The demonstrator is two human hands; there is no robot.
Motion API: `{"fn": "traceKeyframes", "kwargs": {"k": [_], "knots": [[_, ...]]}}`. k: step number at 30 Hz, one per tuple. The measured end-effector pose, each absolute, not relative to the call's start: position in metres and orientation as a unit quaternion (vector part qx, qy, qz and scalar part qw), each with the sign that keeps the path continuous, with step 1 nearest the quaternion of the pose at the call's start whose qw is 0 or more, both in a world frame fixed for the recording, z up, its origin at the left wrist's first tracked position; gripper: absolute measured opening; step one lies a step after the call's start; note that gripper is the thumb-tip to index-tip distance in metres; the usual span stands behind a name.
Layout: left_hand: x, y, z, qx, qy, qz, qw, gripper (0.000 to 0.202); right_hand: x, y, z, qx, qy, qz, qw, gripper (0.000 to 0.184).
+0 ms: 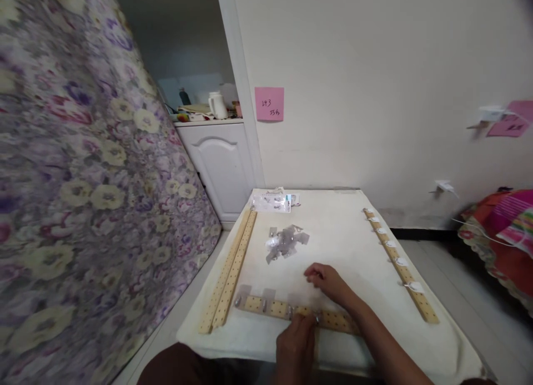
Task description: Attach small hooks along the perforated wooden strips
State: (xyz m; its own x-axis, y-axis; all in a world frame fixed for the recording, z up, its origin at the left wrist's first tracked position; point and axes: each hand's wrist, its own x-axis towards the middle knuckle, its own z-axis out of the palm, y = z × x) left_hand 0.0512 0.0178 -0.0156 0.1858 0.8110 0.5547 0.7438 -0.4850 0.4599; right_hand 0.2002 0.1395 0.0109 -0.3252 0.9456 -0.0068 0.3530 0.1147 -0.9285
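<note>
A pale wooden strip with rows of holes (278, 308) lies across the near part of the table. Small metal pieces (264, 304), with clear plastic packets at them, sit along it at intervals. My left hand (296, 340) is closed on the strip's near edge, its fingertips beside a small shiny metal piece (317, 319). Above the cloth, just beyond the strip, my right hand (327, 279) has its fingers loosely bent and apart; I see nothing in them. Farther off is a loose pile of small clear packets (286, 242), contents too small to make out.
Two bare holed strips (233, 263) lie along the table's left side. Another strip (410, 282) on the right bears several white-tagged pieces. Clear packaging (270, 202) lies at the back of the white-covered table (333, 224). A floral curtain (104, 207) hangs at left; a wall stands behind.
</note>
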Motion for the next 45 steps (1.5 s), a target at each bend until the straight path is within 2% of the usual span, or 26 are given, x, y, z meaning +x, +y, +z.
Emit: {"fn": "traceKeyframes", "kwargs": {"k": [5,10,16,22,30,34,38,41,45], "knots": [[0.049,0.018,-0.025,0.774,0.507,0.376,0.054,0.027,0.144,0.164,0.029,-0.453,-0.700,0.452,0.318,0.029],[0.048,0.020,-0.040,0.773,0.514,0.368,0.051,0.026,0.096,0.181,0.019,-0.487,-0.644,0.497,0.319,0.043],[0.047,0.020,-0.041,0.772,0.517,0.365,0.056,0.026,0.092,0.176,0.009,-0.491,-0.621,0.519,0.323,0.041],[0.043,0.017,-0.027,0.768,0.503,0.386,0.087,0.028,0.137,0.150,0.033,-0.457,-0.634,0.498,0.375,0.036],[0.043,0.011,0.010,0.670,0.476,0.471,0.321,0.019,0.199,0.093,0.060,-0.430,-0.619,0.498,0.429,0.030],[0.059,0.011,0.035,0.491,0.501,0.533,0.473,0.030,0.204,0.060,0.061,-0.403,-0.692,0.393,0.453,0.030],[0.071,0.016,0.051,0.263,0.419,0.590,0.638,0.042,0.204,0.036,0.061,-0.361,-0.784,0.283,0.418,0.035],[0.072,0.018,0.053,0.198,0.377,0.590,0.687,0.040,0.206,0.028,0.064,-0.336,-0.825,0.241,0.385,0.039],[0.072,0.019,0.050,0.213,0.402,0.583,0.673,0.037,0.210,0.023,0.066,-0.307,-0.848,0.221,0.372,0.036]]}}
